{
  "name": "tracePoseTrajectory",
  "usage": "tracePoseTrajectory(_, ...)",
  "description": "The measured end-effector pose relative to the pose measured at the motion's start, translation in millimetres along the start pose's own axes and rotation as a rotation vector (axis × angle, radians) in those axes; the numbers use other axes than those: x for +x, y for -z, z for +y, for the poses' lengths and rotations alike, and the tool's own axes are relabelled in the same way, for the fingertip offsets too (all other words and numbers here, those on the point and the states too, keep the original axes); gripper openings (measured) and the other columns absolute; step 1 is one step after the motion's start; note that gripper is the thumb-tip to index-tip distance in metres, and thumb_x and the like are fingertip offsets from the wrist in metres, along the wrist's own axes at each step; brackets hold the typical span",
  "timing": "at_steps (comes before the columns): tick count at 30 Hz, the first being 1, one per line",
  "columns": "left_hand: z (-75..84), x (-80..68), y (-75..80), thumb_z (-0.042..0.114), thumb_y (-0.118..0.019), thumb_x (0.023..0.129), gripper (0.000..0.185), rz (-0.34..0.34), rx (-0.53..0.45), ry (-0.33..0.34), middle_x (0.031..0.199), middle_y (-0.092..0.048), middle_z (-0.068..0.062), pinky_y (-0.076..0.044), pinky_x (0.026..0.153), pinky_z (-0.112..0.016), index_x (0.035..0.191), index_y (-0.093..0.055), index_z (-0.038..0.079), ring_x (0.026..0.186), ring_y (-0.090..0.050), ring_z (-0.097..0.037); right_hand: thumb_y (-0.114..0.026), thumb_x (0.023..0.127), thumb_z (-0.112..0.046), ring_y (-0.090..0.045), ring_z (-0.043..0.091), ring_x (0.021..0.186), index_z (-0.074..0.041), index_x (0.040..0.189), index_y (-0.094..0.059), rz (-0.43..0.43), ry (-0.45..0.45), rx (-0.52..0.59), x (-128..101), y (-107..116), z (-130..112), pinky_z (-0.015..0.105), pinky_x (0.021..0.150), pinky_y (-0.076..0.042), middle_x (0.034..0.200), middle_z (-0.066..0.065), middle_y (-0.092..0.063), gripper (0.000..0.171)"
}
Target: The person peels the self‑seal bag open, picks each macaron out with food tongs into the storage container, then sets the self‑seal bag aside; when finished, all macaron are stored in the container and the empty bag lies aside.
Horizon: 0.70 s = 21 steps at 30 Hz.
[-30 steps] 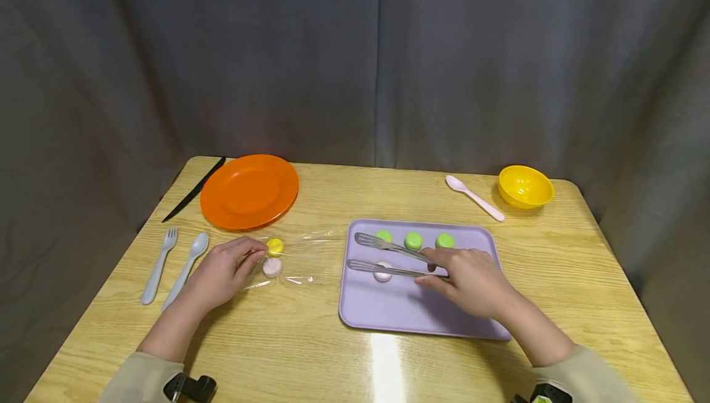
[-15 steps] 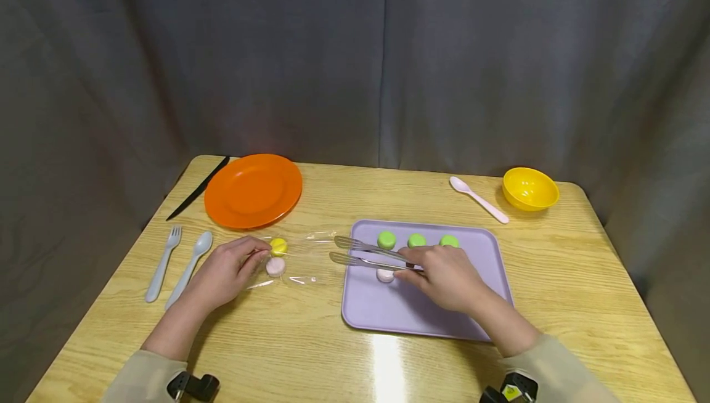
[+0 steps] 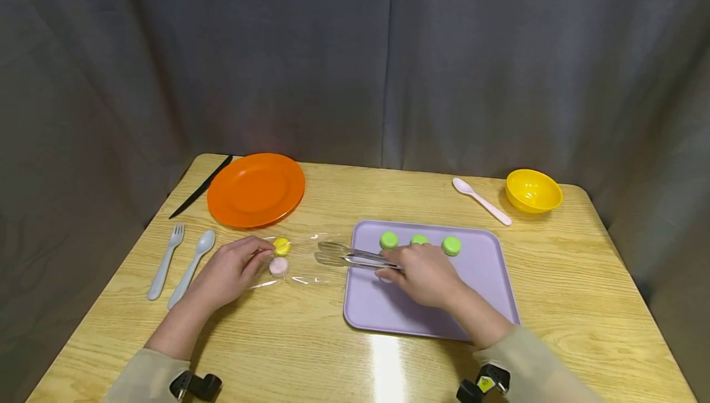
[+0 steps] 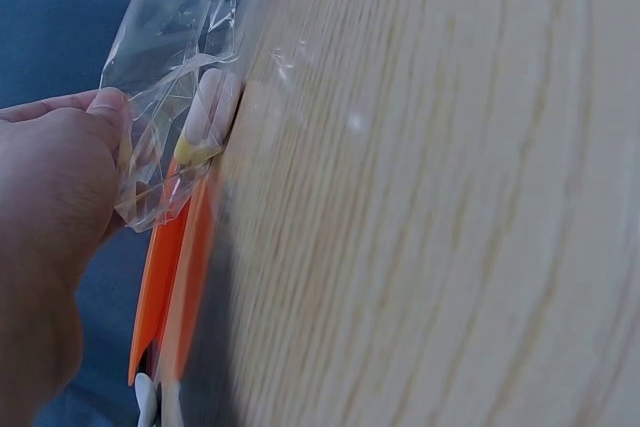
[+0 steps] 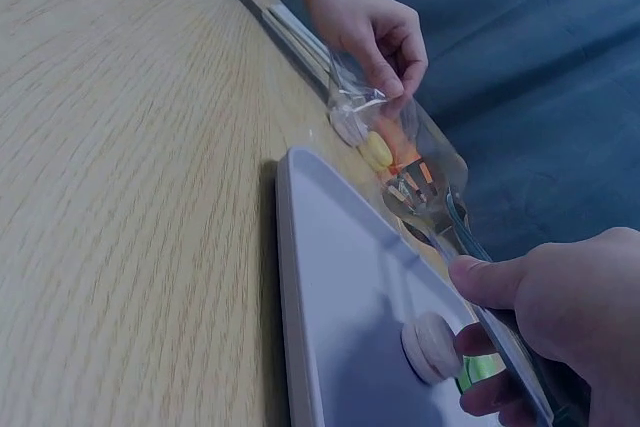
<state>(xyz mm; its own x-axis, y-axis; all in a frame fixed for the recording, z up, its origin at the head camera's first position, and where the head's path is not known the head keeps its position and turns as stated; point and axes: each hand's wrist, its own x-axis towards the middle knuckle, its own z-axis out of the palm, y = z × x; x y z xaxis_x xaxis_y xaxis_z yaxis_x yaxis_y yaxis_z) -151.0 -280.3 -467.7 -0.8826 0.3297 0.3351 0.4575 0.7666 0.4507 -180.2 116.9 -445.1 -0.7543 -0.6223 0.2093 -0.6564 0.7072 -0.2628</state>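
At frame centre the right hand [image 3: 424,275] grips tongs [image 3: 355,257] aimed at the clear bag [image 3: 299,261] (left hand [image 3: 230,270] fingers pinching its edge), so next seems closing them on the yellow macaron [image 3: 281,246].

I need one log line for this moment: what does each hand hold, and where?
left hand: pinches plastic bag | bag: yellow and pink macarons inside | right hand: holds tongs, tips at bag opening | tray: three green macarons
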Motion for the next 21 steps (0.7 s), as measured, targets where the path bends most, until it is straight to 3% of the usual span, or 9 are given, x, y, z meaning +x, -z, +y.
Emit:
tracePoseTrajectory(4, -0.6, -0.3, -0.1, 0.012, -0.073, 0.102, 0.011, 0.013, -0.003, -0.008, 0.111, -0.075, 0.003, -0.061, 0.088, -0.046, 0.113, -0.076, 0.013, 0.102, -0.072, -0.019, -0.078, 0.098, -0.04, -0.058, 0.01, 0.062, -0.027, 0.093, -0.073, 0.009, 0.029, 0.023, 7, -3, -3, 0.037, 0.051, -0.044, 0.071, -0.017, -0.058, 0.014)
tracePoseTrajectory(9, -1.0, -1.0, -0.2, 0.01, -0.074, 0.101, 0.013, 0.028, -0.006, -0.019, 0.111, -0.075, 0.002, -0.062, 0.087, -0.045, 0.114, -0.076, 0.012, 0.101, -0.073, -0.019, -0.076, 0.1, -0.036, -0.047, 0.005, 0.056, -0.03, 0.085, -0.066, 0.022, 0.057, 0.027, 14, -7, -7, 0.033, 0.05, -0.041, 0.065, -0.019, -0.045, 0.019)
tracePoseTrajectory(14, -0.2, -1.1, -1.3, 0.009, -0.075, 0.101, 0.014, 0.041, -0.015, -0.027, 0.111, -0.075, 0.002, -0.062, 0.087, -0.044, 0.114, -0.076, 0.011, 0.101, -0.072, -0.018, -0.077, 0.099, -0.038, -0.055, 0.009, 0.06, -0.027, 0.098, -0.077, 0.024, 0.051, 0.026, 20, -12, -13, 0.034, 0.048, -0.041, 0.071, -0.014, -0.057, 0.01)
tracePoseTrajectory(21, 2.3, 0.1, -2.6, 0.008, -0.076, 0.1, 0.015, 0.057, -0.018, -0.046, 0.113, -0.075, 0.002, -0.062, 0.088, -0.045, 0.115, -0.075, 0.012, 0.104, -0.073, -0.02, -0.076, 0.099, -0.041, -0.068, 0.019, 0.071, -0.023, 0.11, -0.08, 0.019, 0.053, 0.04, 31, -20, -22, 0.04, 0.051, -0.047, 0.088, -0.005, -0.075, 0.021)
